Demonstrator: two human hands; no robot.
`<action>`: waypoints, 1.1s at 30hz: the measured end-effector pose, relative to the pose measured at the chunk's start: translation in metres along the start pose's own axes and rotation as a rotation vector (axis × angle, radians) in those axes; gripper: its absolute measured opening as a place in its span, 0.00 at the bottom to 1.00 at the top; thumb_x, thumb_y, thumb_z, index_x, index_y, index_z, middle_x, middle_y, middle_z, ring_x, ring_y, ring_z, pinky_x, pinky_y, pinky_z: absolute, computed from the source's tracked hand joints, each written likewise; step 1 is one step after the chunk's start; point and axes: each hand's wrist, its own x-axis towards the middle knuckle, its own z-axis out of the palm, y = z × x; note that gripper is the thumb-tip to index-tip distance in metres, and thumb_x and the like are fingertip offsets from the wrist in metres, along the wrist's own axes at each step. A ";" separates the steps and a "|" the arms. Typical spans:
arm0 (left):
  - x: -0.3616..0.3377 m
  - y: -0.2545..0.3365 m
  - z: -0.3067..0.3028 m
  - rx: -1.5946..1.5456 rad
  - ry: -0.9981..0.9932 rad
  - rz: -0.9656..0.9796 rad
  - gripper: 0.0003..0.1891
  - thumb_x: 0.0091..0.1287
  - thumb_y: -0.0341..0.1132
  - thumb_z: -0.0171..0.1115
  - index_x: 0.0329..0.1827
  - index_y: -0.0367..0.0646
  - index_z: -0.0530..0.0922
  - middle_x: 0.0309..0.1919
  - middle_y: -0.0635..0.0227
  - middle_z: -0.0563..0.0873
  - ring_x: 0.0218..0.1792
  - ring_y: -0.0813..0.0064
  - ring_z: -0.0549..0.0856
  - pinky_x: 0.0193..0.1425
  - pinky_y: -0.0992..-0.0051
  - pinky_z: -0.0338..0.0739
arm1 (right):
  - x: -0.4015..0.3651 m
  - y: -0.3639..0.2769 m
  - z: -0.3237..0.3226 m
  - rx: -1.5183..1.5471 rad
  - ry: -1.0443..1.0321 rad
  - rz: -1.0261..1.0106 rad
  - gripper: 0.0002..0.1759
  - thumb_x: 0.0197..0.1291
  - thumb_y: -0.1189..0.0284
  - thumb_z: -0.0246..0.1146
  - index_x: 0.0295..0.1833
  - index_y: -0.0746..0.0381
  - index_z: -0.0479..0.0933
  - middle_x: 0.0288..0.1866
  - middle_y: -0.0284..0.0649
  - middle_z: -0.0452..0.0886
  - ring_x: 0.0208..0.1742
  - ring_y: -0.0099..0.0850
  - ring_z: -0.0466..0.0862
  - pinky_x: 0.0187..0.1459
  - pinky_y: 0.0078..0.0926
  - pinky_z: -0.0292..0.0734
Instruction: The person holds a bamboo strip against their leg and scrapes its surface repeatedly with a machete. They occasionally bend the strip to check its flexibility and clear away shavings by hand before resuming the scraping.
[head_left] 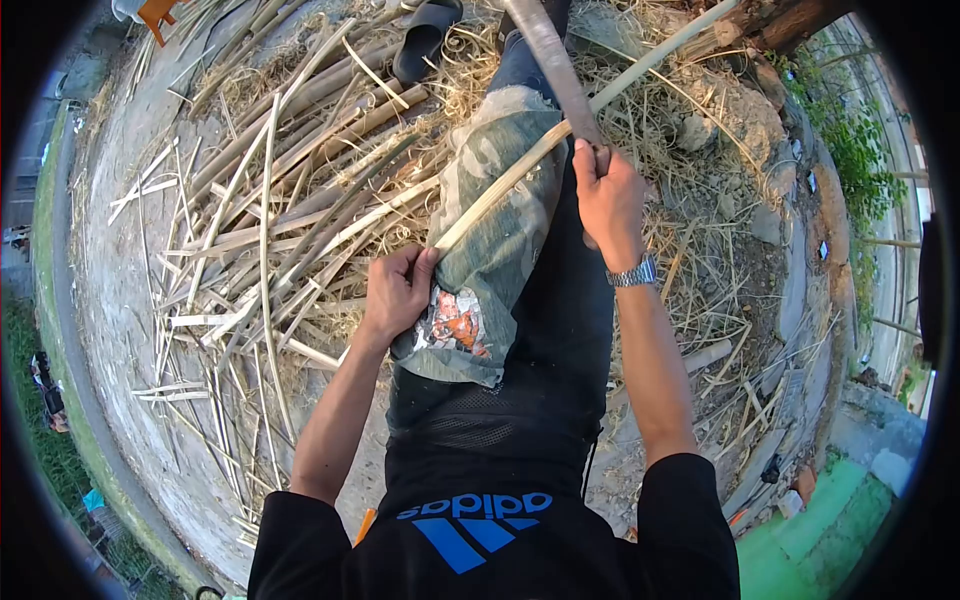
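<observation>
My left hand (398, 292) is closed, pinching the near end of a pale bamboo strip (500, 188). The strip slants up and to the right across a camouflage cloth (515, 235) draped over my leg. My right hand (608, 200), with a watch on its wrist, is wrapped round the handle of a long knife (552, 62). The broad blade points up and away, crossing over the strip just above my right hand. Most of the handle is hidden in my fingers. A torn orange and white printed patch (455, 325) shows on the near end of the cloth.
Many split bamboo pieces (290, 215) lie heaped on the concrete ground at the left. Curly shavings (470, 55) surround my legs. A dark slip-on shoe (425, 40) sits at the top. Rubble (745, 130) and a thick brown log (790, 22) are at the upper right.
</observation>
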 end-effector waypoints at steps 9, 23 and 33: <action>0.007 -0.013 0.004 -0.043 -0.054 0.037 0.22 0.80 0.42 0.62 0.30 0.32 0.79 0.15 0.60 0.72 0.20 0.75 0.66 0.25 0.65 0.64 | -0.002 -0.007 -0.018 -0.042 -0.097 -0.012 0.25 0.73 0.57 0.66 0.30 0.66 0.75 0.20 0.49 0.79 0.22 0.52 0.81 0.26 0.46 0.74; 0.007 -0.020 0.010 -0.047 0.022 0.081 0.20 0.79 0.40 0.64 0.29 0.33 0.79 0.16 0.56 0.73 0.18 0.71 0.67 0.25 0.65 0.66 | 0.005 0.016 -0.008 -0.123 -0.112 -0.169 0.27 0.74 0.54 0.65 0.29 0.66 0.75 0.19 0.52 0.80 0.22 0.51 0.83 0.26 0.44 0.76; -0.001 -0.018 0.009 -0.004 0.007 0.052 0.21 0.79 0.40 0.64 0.28 0.34 0.78 0.15 0.58 0.71 0.18 0.73 0.66 0.24 0.66 0.64 | 0.034 0.015 -0.030 -0.030 -0.123 0.168 0.28 0.76 0.52 0.62 0.31 0.67 0.78 0.16 0.47 0.78 0.19 0.47 0.82 0.26 0.43 0.76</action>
